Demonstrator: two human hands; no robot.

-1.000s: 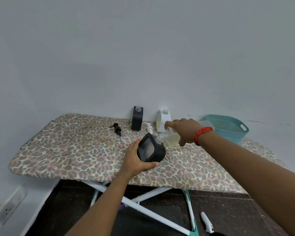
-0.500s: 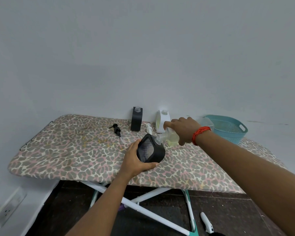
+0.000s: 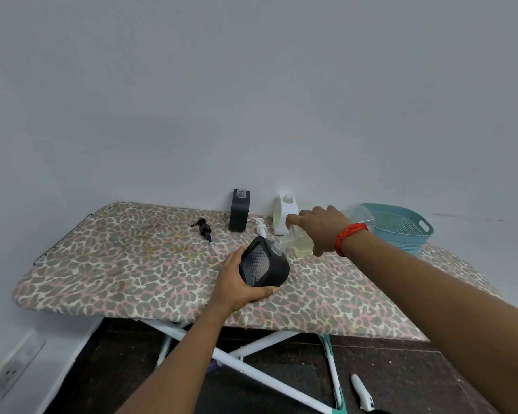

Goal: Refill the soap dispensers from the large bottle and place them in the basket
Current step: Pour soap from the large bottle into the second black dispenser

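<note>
Although a full second separates the earliest view from the present one, almost nothing has shifted. The left hand (image 3: pixel 237 282) keeps its fingers and thumb curled round the tilted black dispenser (image 3: pixel 263 264) over the near middle of the ironing board (image 3: pixel 132 264). The right hand (image 3: pixel 320 228) keeps its grip on the large bottle (image 3: pixel 301 245), tipped so that its neck meets the dispenser's open mouth. Yellow-green liquid lies in the low side of the bottle; whether it is flowing cannot be told. Judged from this steadiness, the pour is in progress, not finished. A second black dispenser (image 3: pixel 239 210) and a white dispenser (image 3: pixel 286 213) stand uncapped by the wall, with a black pump (image 3: pixel 204 230) and a white pump (image 3: pixel 261 227) lying nearby. The basket (image 3: pixel 401 231), at the far right, shows no dispenser inside.
</note>
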